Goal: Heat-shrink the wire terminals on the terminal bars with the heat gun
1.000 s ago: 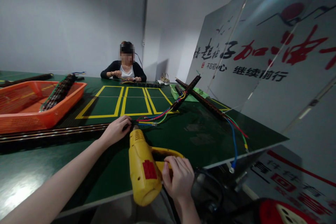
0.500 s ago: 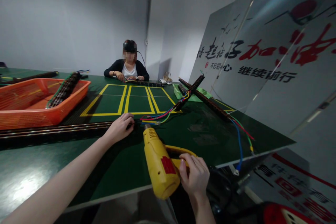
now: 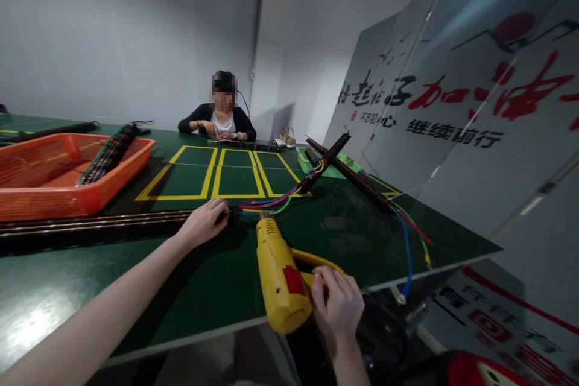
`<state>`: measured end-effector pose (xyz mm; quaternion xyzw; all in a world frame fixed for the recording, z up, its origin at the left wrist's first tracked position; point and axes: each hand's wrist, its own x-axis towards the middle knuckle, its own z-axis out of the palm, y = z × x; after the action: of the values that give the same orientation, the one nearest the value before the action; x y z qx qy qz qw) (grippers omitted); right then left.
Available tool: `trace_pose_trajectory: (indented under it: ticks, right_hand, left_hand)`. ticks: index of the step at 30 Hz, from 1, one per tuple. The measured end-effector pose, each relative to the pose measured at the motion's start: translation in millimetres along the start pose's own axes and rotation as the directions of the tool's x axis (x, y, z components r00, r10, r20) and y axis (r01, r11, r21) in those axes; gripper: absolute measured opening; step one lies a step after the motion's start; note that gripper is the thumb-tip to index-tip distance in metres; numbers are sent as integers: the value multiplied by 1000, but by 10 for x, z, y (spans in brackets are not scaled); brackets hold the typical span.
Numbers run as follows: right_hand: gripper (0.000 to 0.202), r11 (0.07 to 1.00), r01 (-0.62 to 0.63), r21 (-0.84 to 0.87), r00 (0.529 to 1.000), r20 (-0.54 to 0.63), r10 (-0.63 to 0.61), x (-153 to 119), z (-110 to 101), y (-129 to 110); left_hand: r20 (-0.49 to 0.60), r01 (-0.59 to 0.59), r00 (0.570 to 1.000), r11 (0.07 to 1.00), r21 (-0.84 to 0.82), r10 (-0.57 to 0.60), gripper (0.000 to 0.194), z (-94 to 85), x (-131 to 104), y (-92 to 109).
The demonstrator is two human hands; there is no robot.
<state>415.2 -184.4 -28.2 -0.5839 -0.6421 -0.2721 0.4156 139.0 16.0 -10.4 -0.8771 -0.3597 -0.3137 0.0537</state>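
My right hand (image 3: 339, 303) is closed around the handle of a yellow heat gun (image 3: 281, 280). The gun's nozzle points away from me, at coloured wires (image 3: 257, 204) in red, blue, yellow and green. My left hand (image 3: 205, 222) is closed over the right end of a long dark wire harness (image 3: 104, 223) lying along the table. Its fingertips hide the spot they grip, close to where the wires come out. The wires run on to a dark bundle (image 3: 312, 180) farther right.
An orange basket (image 3: 85, 200) with a dark bundle in it stands at the left. A green basket (image 3: 304, 160) sits at the back right, with another long harness (image 3: 362, 180) whose wire ends hang over the table edge. A co-worker (image 3: 221, 117) sits across the table.
The heat gun has shifted slightly right, and its nozzle now sits farther along the wires. My left hand stays at the harness end.
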Motion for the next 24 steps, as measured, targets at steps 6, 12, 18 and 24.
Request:
trace_pose_trajectory:
  ticks: [6, 12, 18, 24]
  right_hand:
    - [23, 999, -25, 29, 1000, 2, 25, -90, 90, -195]
    - [24, 996, 0, 89, 1000, 17, -2, -42, 171, -437]
    - [19, 991, 28, 132, 999, 36, -33, -11, 144, -495]
    - [21, 991, 16, 132, 1000, 10, -17, -26, 150, -355]
  left_hand:
    - [6, 3, 1000, 1000, -4, -3, 13, -4, -4, 12]
    - [-1, -1, 1000, 999, -46, 1, 13, -9, -2, 6]
    - [32, 4, 999, 999, -38, -3, 15, -30, 0, 3]
    - [39, 1, 999, 1000, -19, 0, 14, -54, -7, -9]
